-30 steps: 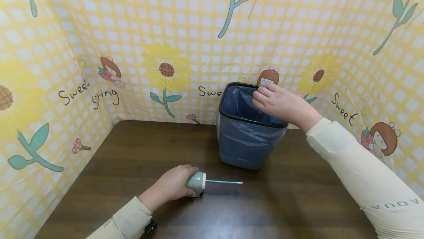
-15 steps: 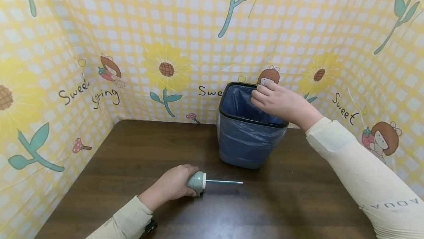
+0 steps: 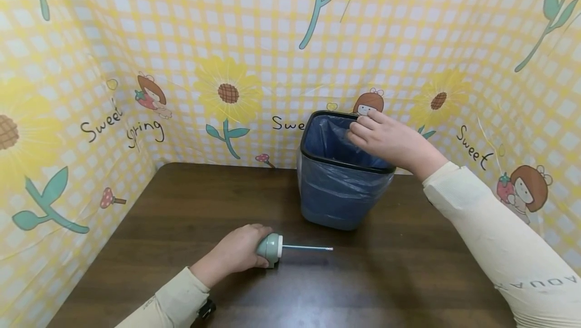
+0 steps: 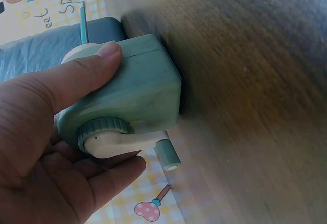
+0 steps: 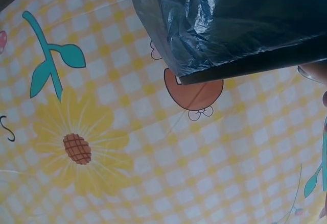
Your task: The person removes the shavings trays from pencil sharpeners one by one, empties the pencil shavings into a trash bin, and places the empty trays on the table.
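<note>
My left hand [image 3: 238, 249] grips a green hand-crank pencil sharpener [image 3: 272, 248] lying on its side on the table. From its white mouth a thin blue pencil [image 3: 306, 248] sticks out to the right. In the left wrist view, the thumb presses along the green body, and the pale crank [image 4: 130, 141] with its green knob points toward the table. My right hand [image 3: 386, 139] holds the far right rim of a blue trash bin [image 3: 340, 199]; one fingertip [image 5: 314, 72] shows against its black rim in the right wrist view. The other fingers there are mostly cut off.
A bag liner [image 3: 320, 133] lines the bin and folds over its outside. The dark wooden table [image 3: 204, 197] is enclosed by a yellow checked curtain [image 3: 254, 25] at the back and both sides. The bin stands near the back edge.
</note>
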Action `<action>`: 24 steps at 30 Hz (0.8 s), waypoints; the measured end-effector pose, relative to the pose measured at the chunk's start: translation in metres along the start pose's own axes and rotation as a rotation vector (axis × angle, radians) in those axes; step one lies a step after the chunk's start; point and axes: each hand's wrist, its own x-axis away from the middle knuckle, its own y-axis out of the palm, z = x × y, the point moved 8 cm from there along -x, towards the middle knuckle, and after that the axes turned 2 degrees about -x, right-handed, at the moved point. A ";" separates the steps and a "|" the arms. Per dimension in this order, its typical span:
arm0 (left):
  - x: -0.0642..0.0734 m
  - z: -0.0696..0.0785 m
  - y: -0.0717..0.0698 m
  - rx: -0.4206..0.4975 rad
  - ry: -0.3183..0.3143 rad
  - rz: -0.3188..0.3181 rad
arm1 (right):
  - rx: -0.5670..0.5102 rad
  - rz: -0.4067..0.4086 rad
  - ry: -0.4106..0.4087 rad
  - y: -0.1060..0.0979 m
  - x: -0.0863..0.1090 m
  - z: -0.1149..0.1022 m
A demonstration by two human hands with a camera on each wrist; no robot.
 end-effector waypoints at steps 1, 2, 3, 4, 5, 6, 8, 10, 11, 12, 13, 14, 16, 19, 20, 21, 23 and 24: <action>0.000 0.000 0.000 -0.001 -0.001 0.000 | -0.007 0.001 0.003 0.001 0.001 0.000; 0.000 0.000 0.000 0.000 -0.002 0.001 | -0.015 0.003 0.006 0.001 0.001 0.000; -0.001 0.000 0.000 -0.001 -0.002 0.001 | -0.019 0.003 0.009 0.002 0.001 0.000; -0.001 0.000 0.000 -0.001 -0.002 0.000 | -0.023 0.006 0.010 0.002 0.002 0.000; -0.001 0.000 0.000 -0.002 -0.002 -0.001 | -0.027 0.009 0.011 0.002 0.002 0.000; -0.001 0.000 0.000 -0.001 -0.002 0.000 | -0.030 0.013 0.012 0.002 0.002 0.000; -0.001 0.000 0.000 -0.007 0.003 0.002 | -0.033 0.018 0.016 0.001 0.003 0.001; -0.001 0.000 0.000 -0.013 0.009 0.005 | -0.035 0.024 0.020 -0.001 0.003 0.001; -0.002 0.000 0.000 -0.015 0.011 0.006 | -0.036 0.024 0.023 -0.001 0.004 0.001; -0.002 0.000 0.000 -0.017 0.013 0.008 | -0.038 0.024 0.027 -0.001 0.005 0.002; -0.002 0.000 0.000 -0.021 0.015 0.007 | -0.042 0.026 0.032 -0.001 0.006 0.002; -0.002 0.000 0.000 -0.021 0.016 0.007 | -0.046 0.026 0.037 0.000 0.006 0.003; -0.002 0.001 0.000 -0.019 0.013 0.005 | -0.055 0.026 0.047 0.001 0.008 0.003; -0.002 0.001 0.000 -0.020 0.008 0.002 | -0.082 0.033 0.063 0.003 0.010 0.003; -0.002 0.000 0.000 -0.017 0.005 0.001 | -0.090 0.035 0.068 0.003 0.010 0.003; -0.002 0.000 0.000 -0.015 0.003 0.000 | -0.096 0.038 0.072 0.003 0.011 0.003; -0.002 0.000 0.000 -0.011 0.000 0.000 | -0.104 0.047 0.079 0.004 0.011 0.002; -0.002 0.001 0.000 -0.007 -0.001 0.000 | -0.105 0.051 0.082 0.004 0.011 0.002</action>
